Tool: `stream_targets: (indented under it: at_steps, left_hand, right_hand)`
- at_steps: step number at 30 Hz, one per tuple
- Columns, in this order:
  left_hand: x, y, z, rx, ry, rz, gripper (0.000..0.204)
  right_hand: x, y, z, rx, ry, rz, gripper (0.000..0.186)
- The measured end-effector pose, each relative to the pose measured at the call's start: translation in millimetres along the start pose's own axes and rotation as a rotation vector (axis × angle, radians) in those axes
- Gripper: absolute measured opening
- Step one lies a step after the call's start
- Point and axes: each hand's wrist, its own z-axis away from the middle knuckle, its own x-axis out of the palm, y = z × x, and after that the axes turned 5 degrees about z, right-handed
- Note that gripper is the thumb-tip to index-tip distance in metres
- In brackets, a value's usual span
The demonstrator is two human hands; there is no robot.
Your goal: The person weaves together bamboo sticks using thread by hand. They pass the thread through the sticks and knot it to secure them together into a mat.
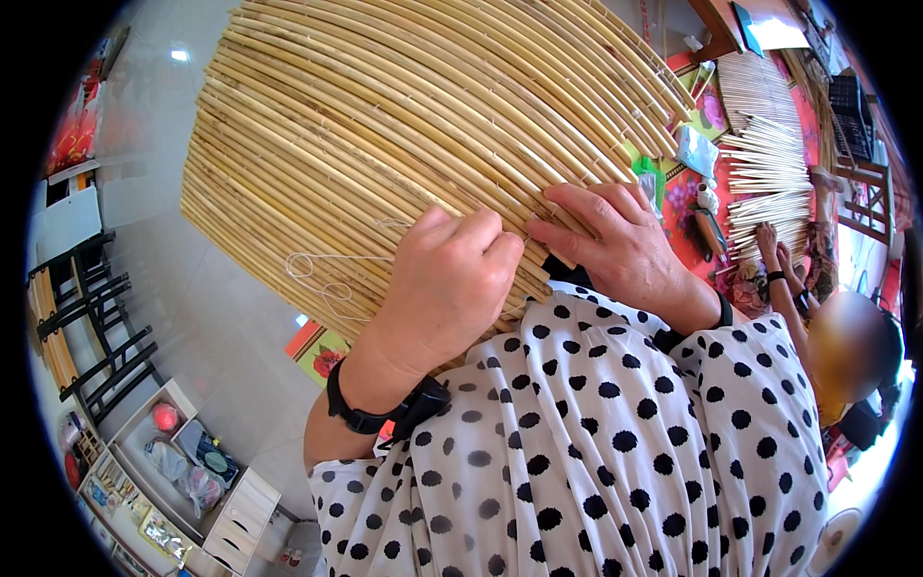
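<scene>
A large mat of pale yellow reeds (385,135), bound side by side with rows of light stitches, spreads out in front of me and overlaps my lap. My left hand (447,279) is closed in a pinch low over the near part of the mat, its fingertips turned away from view. White thread (332,288) lies in loose loops on the reeds and runs in under this hand. Close beside it, my right hand (625,240) grips the mat's near right edge, fingers on top of the reeds and thumb toward the left hand.
To the right, another person's hands (774,252) work at loose pale sticks (769,163) on a red floral cloth (678,197). A blue-white packet (696,152) lies near the mat. Black folding frames (91,322) and an open drawer unit (163,471) stand at left on the tiled floor.
</scene>
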Motion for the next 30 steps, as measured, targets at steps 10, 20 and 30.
stream_targets:
  at_steps: [10,20,30]
  left_hand:
    - [0.8,-7.3,2.7,-0.031,0.024,0.078,0.017]
    - [-0.1,-9.8,8.6,-0.074,0.101,0.129,0.017]
    - [0.0,-13.2,10.9,-0.047,0.142,0.150,0.017]
  right_hand:
    - [2.3,0.3,1.8,-0.003,0.005,0.009,0.049]
    - [-1.4,0.9,0.6,-0.014,0.056,-0.002,0.044]
    - [1.6,1.3,3.1,-0.001,0.027,-0.019,0.048]
